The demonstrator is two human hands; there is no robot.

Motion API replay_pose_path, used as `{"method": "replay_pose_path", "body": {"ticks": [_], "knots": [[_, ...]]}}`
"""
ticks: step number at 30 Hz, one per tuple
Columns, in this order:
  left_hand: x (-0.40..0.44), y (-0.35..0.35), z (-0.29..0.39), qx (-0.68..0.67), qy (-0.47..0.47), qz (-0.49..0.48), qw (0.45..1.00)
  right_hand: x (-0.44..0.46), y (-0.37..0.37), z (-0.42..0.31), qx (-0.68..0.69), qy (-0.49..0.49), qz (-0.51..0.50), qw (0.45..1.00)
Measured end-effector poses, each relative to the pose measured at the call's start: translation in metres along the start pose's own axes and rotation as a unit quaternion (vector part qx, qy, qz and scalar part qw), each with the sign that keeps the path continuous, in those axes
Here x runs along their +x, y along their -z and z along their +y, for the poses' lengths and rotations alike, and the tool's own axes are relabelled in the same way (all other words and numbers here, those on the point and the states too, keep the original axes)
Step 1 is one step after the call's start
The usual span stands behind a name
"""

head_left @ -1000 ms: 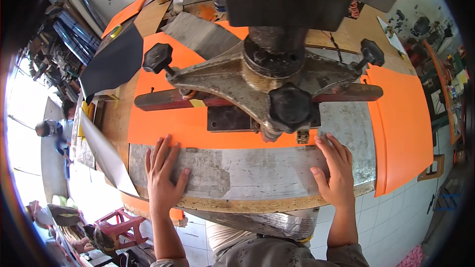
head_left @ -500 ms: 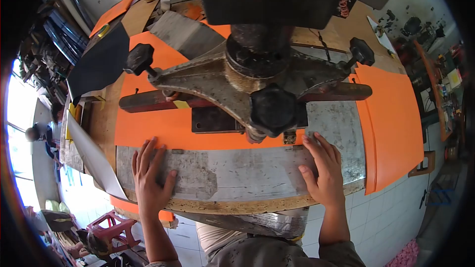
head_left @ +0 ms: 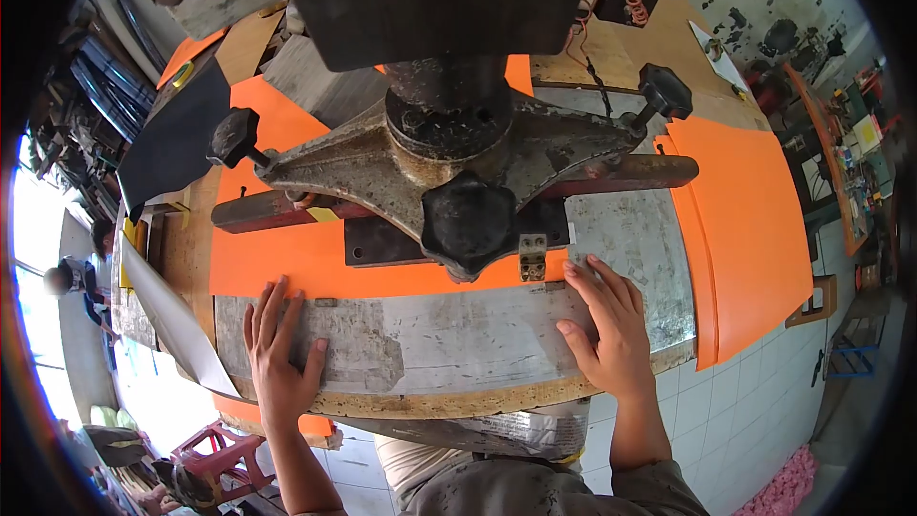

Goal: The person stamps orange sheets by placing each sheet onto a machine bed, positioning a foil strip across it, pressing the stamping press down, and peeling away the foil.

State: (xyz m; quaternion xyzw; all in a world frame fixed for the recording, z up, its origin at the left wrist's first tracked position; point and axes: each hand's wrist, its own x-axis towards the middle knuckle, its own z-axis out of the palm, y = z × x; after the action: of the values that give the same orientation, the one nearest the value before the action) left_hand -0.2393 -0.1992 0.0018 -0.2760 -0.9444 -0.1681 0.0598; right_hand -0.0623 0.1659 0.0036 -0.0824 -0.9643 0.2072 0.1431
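Observation:
An orange sheet [head_left: 272, 253] lies on the grey metal bed of a press [head_left: 487, 344], partly hidden under the press head [head_left: 396, 158]. My left hand [head_left: 284, 354] rests flat with fingers spread, its fingertips at the sheet's near edge on the left. On the right, my right hand [head_left: 611, 339] is also open, its fingertips beside the sheet's right corner, close to a small metal block [head_left: 532, 258]. Neither hand grips anything. A dark plate [head_left: 382, 244] sits beneath the three-armed head with its black knobs [head_left: 468, 222].
A stack of orange sheets [head_left: 745, 239] overhangs the right side. At left are a black sheet [head_left: 177, 139] and a curled pale sheet [head_left: 172, 315]. A red stool [head_left: 220, 459] stands on the floor, and another person [head_left: 76, 277] is at far left.
The view has shifted slightly, so the press head appears farther left. Both hands keep nearly the same places by the orange sheet. More of the person at far left shows.

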Motion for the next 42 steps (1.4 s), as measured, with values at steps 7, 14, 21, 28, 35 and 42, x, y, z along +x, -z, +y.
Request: {"method": "replay_pose_path", "body": {"ticks": [7,14,21,28,35,42], "knots": [[-0.001,0.002,0.003,-0.006,0.004,-0.001,1.000,-0.002,-0.001,0.000,-0.006,0.000,0.003,1.000],[-0.002,0.001,0.002,-0.005,-0.004,0.014,1.000,-0.002,-0.001,0.002,0.001,0.011,0.021,1.000],[-0.008,0.003,0.001,-0.017,-0.025,0.039,0.999,-0.009,-0.004,-0.001,-0.001,0.034,0.060,0.998],[-0.021,0.005,-0.006,-0.037,-0.070,0.141,0.987,-0.047,-0.009,-0.011,0.001,0.067,0.186,0.980],[-0.109,0.024,-0.033,-0.149,0.043,0.377,0.913,-0.179,-0.070,-0.068,0.107,0.127,-0.016,0.986],[-0.206,-0.073,-0.078,-0.155,0.322,0.450,0.818,-0.225,-0.119,-0.057,0.117,0.055,-0.215,0.968]]}}
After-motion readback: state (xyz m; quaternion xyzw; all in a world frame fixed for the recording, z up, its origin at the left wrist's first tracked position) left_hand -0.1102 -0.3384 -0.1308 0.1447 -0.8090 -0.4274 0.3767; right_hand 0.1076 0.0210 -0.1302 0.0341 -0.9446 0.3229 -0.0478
